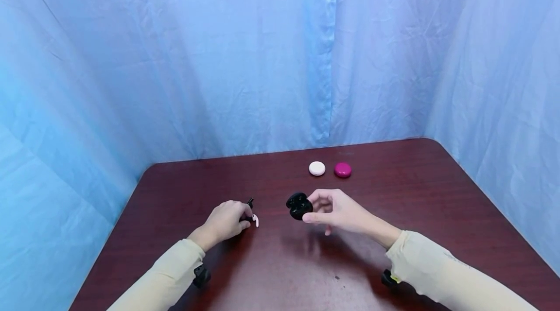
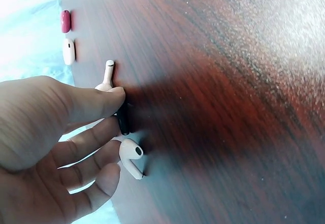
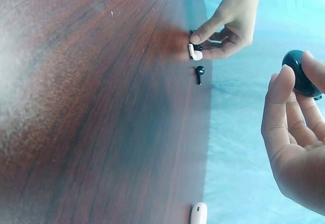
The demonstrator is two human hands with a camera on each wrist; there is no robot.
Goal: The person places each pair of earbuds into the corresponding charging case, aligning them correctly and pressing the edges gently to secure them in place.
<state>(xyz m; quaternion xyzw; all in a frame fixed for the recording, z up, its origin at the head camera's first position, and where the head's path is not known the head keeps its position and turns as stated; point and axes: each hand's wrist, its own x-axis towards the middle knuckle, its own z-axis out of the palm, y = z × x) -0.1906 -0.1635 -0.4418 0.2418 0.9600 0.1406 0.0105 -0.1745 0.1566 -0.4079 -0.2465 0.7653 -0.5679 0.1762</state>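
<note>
At the surface (image 1: 280, 267) before me, a right hand (image 1: 339, 211) and left hand (image 1: 224, 221) work: the right's bent fingers grip an open black case (image 1: 301, 211); left of the case, the left's pinch a black earbud (image 2: 123, 123). Only the left-wrist view shows two white earbuds (image 2: 127, 152).
</note>
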